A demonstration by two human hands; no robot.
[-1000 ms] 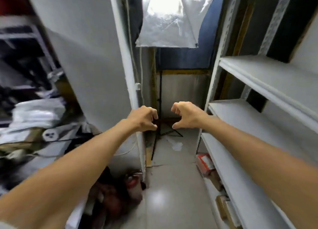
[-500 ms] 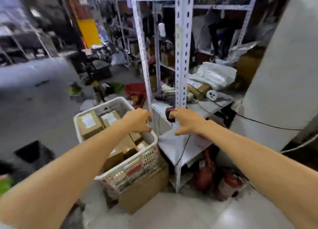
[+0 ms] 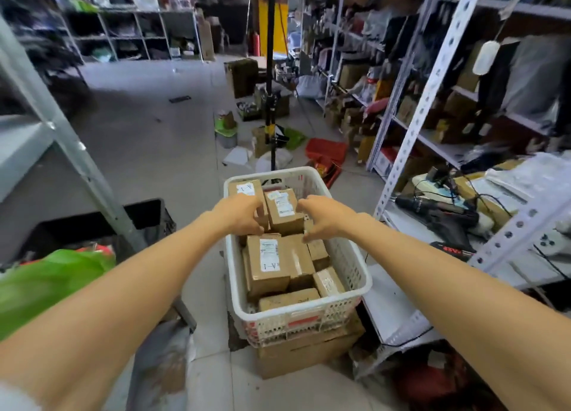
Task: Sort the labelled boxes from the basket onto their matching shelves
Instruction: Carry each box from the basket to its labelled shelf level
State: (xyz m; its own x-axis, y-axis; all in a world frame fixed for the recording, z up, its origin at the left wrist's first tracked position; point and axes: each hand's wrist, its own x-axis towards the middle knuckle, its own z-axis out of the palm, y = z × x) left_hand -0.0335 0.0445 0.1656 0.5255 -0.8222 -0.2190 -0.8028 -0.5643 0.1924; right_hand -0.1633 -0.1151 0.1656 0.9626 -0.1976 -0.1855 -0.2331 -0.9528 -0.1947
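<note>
- Warehouse floor [image 3: 139,126] runs grey down the aisle, with metal shelving [image 3: 432,79] on the right.
- A white basket [image 3: 355,265] sits on a cardboard carton [image 3: 309,355], packed with brown labelled boxes [image 3: 272,265].
- The left hand [image 3: 242,214] and right hand [image 3: 324,217] reach over the basket's far half, fingers curled, flanking one box [image 3: 284,209].
- Whether either hand actually grips it cannot be told.
</note>
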